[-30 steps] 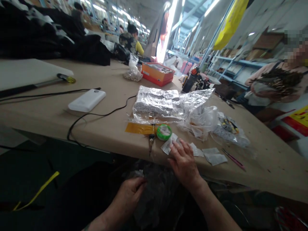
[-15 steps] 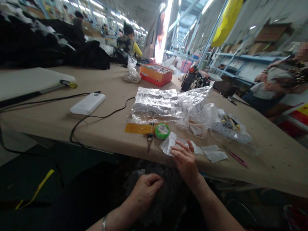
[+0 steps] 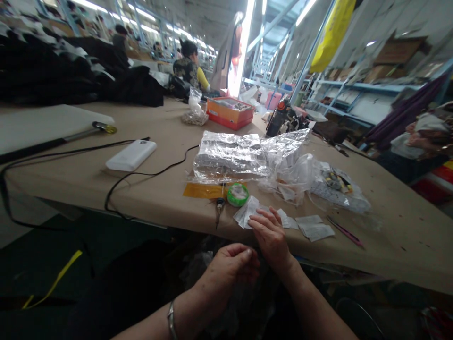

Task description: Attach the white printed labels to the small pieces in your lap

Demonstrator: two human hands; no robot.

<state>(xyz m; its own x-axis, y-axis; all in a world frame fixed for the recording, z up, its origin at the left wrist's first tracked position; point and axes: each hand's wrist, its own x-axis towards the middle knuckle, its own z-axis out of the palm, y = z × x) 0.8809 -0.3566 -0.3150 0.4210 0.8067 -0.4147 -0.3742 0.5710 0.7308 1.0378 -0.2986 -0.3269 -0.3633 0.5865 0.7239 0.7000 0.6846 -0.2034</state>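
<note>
My right hand lies at the near edge of the brown table, fingers stretched out on a small clear packet. More small packets lie just to its right. My left hand hovers below the table edge over a crumpled clear plastic bag in my lap. Its fingers are curled with thumb and fingertips together, and what they pinch is hidden. A green roll of tape and a soldering iron lie just beyond the right hand.
A stack of shiny wrapped packs and loose clear bags fill the table's middle. A white power bank with a black cable lies left, pink tweezers right. An orange box and dark garments sit farther back. People work beyond.
My left hand has risen from the lap toward the right hand, closing its fingers. The right hand has drawn slightly back along the packet near the table edge.
</note>
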